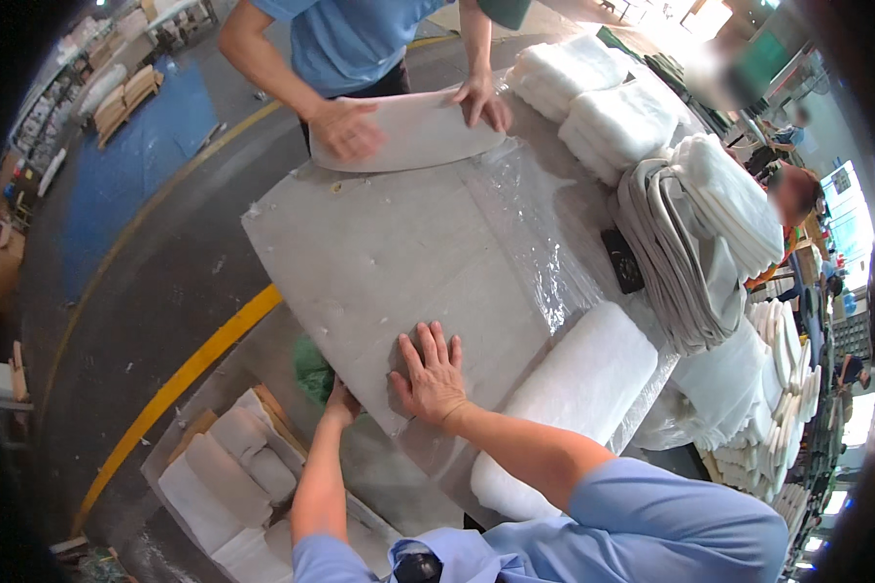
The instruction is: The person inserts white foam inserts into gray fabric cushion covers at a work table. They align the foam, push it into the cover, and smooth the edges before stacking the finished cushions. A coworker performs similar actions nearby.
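Note:
My right hand (430, 381) lies flat on the grey tabletop (399, 253), palm down with its fingers spread and nothing in it. At the table's near left edge is my left hand (341, 400), close to a green bundle (311, 370) below the table. Its fingers are mostly hidden by the edge, so what they touch does not show. Right of my right forearm rests a thick white roll of padding (578, 398). Across the table a co-worker in a blue shirt has both hands on a white padded piece (423, 131) at the far edge; one of those hands is blurred.
Clear plastic film (544, 253) covers the table's right side. Folded white batting (617, 126), a stack of grey folded sheets (671, 253) and a black object (621, 260) lie there. A carton of white rolled pieces (165, 476) stands on the floor at lower left.

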Action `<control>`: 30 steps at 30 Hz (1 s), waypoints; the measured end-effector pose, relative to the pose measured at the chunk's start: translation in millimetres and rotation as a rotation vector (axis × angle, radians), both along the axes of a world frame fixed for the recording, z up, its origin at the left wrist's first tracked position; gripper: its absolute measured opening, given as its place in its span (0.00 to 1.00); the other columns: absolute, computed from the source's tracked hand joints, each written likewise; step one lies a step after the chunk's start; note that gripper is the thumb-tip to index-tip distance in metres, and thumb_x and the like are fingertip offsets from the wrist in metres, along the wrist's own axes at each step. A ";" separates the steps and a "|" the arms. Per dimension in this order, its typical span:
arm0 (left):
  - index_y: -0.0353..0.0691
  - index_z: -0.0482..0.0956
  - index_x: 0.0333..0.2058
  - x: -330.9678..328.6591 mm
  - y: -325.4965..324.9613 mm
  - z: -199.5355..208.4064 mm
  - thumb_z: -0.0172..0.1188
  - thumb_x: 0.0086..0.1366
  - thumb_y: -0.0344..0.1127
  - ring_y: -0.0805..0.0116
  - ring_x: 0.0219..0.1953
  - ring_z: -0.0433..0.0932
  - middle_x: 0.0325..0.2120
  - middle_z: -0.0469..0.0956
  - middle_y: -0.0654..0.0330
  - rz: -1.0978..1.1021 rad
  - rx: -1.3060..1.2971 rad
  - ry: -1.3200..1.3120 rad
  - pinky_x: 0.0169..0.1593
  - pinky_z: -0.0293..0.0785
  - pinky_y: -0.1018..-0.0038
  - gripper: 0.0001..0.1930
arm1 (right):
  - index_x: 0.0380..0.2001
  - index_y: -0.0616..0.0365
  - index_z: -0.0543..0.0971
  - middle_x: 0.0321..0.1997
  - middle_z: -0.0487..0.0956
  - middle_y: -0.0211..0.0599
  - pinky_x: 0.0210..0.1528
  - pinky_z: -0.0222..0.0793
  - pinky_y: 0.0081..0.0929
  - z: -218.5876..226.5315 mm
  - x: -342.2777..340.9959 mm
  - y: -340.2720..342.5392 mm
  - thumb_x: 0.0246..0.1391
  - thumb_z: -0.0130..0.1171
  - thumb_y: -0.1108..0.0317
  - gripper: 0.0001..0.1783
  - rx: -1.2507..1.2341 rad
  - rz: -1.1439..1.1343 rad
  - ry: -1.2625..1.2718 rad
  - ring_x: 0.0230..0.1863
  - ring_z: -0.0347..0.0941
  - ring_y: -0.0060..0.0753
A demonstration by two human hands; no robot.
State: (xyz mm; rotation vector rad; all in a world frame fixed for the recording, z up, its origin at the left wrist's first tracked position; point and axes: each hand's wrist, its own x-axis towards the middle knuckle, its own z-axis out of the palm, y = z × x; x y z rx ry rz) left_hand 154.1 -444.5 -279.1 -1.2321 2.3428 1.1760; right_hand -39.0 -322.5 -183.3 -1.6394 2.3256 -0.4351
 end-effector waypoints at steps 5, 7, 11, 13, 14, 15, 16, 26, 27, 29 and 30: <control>0.41 0.69 0.73 53.4 79.5 94.2 0.48 0.76 0.24 0.51 0.79 0.59 0.78 0.59 0.50 0.508 -0.152 0.126 0.76 0.62 0.60 0.28 | 0.80 0.49 0.60 0.86 0.50 0.52 0.82 0.31 0.70 4.2 -3.3 1.7 0.69 0.53 0.43 0.42 0.022 -0.011 -0.021 0.86 0.38 0.61; 0.38 0.69 0.73 71.7 125.1 113.0 0.48 0.76 0.24 0.51 0.78 0.61 0.77 0.61 0.47 0.703 -0.216 0.274 0.76 0.63 0.60 0.27 | 0.80 0.49 0.60 0.86 0.50 0.52 0.83 0.31 0.69 8.8 0.7 -1.0 0.69 0.53 0.43 0.42 0.013 0.006 -0.041 0.87 0.37 0.60; 0.33 0.71 0.71 76.5 232.0 131.1 0.51 0.77 0.26 0.54 0.73 0.70 0.72 0.69 0.45 0.937 -0.230 0.472 0.72 0.66 0.63 0.25 | 0.80 0.50 0.60 0.86 0.49 0.51 0.83 0.29 0.68 16.1 -5.0 4.5 0.69 0.54 0.41 0.43 0.013 0.051 -0.113 0.87 0.35 0.59; 0.32 0.73 0.69 61.7 279.3 138.8 0.52 0.77 0.27 0.55 0.70 0.73 0.69 0.73 0.45 0.992 -0.186 0.470 0.71 0.66 0.64 0.24 | 0.77 0.52 0.64 0.84 0.54 0.51 0.82 0.35 0.66 21.9 -24.8 11.7 0.69 0.55 0.41 0.41 0.009 0.090 -0.176 0.86 0.40 0.59; 0.31 0.73 0.69 51.6 299.7 142.5 0.52 0.76 0.27 0.56 0.70 0.73 0.69 0.74 0.45 1.015 -0.121 0.443 0.71 0.67 0.64 0.24 | 0.75 0.54 0.67 0.82 0.58 0.51 0.81 0.42 0.65 27.4 -43.1 15.6 0.69 0.56 0.42 0.40 0.015 0.115 -0.218 0.84 0.47 0.59; 0.31 0.74 0.68 42.2 315.2 145.6 0.53 0.76 0.28 0.57 0.70 0.73 0.69 0.74 0.45 1.037 -0.055 0.413 0.71 0.67 0.64 0.24 | 0.73 0.56 0.70 0.79 0.63 0.52 0.80 0.48 0.63 33.8 -59.6 20.6 0.70 0.57 0.43 0.38 0.024 0.141 -0.261 0.82 0.53 0.59; 0.31 0.74 0.68 37.7 330.7 146.7 0.53 0.76 0.28 0.55 0.70 0.73 0.68 0.74 0.44 1.046 -0.057 0.412 0.71 0.67 0.63 0.23 | 0.71 0.56 0.73 0.76 0.67 0.52 0.78 0.54 0.59 43.5 -66.7 27.6 0.70 0.57 0.44 0.36 0.018 0.139 -0.412 0.78 0.59 0.59; 0.32 0.77 0.64 -114.6 368.6 202.2 0.56 0.73 0.28 0.40 0.69 0.71 0.67 0.73 0.40 0.493 -0.567 0.428 0.71 0.67 0.51 0.22 | 0.49 0.59 0.86 0.46 0.87 0.46 0.47 0.81 0.38 108.7 -205.7 247.2 0.74 0.59 0.61 0.14 -0.205 0.210 -0.828 0.48 0.86 0.43; 0.33 0.77 0.64 -140.6 367.3 206.5 0.56 0.72 0.28 0.40 0.70 0.70 0.66 0.74 0.41 0.419 -0.572 0.451 0.71 0.67 0.51 0.22 | 0.48 0.59 0.86 0.44 0.88 0.46 0.48 0.81 0.38 107.4 -232.9 262.5 0.74 0.59 0.61 0.14 -0.223 0.126 -0.786 0.47 0.86 0.44; 0.35 0.78 0.64 -190.2 369.9 208.0 0.58 0.72 0.30 0.39 0.71 0.68 0.67 0.74 0.44 0.296 -0.533 0.476 0.73 0.64 0.49 0.23 | 0.47 0.57 0.87 0.41 0.90 0.43 0.50 0.81 0.37 84.9 -298.8 276.3 0.74 0.60 0.60 0.13 -0.288 -0.110 -0.827 0.44 0.87 0.45; 0.36 0.78 0.64 -212.8 371.9 203.5 0.59 0.71 0.31 0.37 0.71 0.67 0.67 0.73 0.44 0.212 -0.543 0.485 0.74 0.63 0.48 0.24 | 0.47 0.55 0.88 0.40 0.90 0.41 0.51 0.81 0.37 69.8 -334.8 279.6 0.74 0.61 0.60 0.12 -0.337 -0.274 -0.907 0.43 0.87 0.45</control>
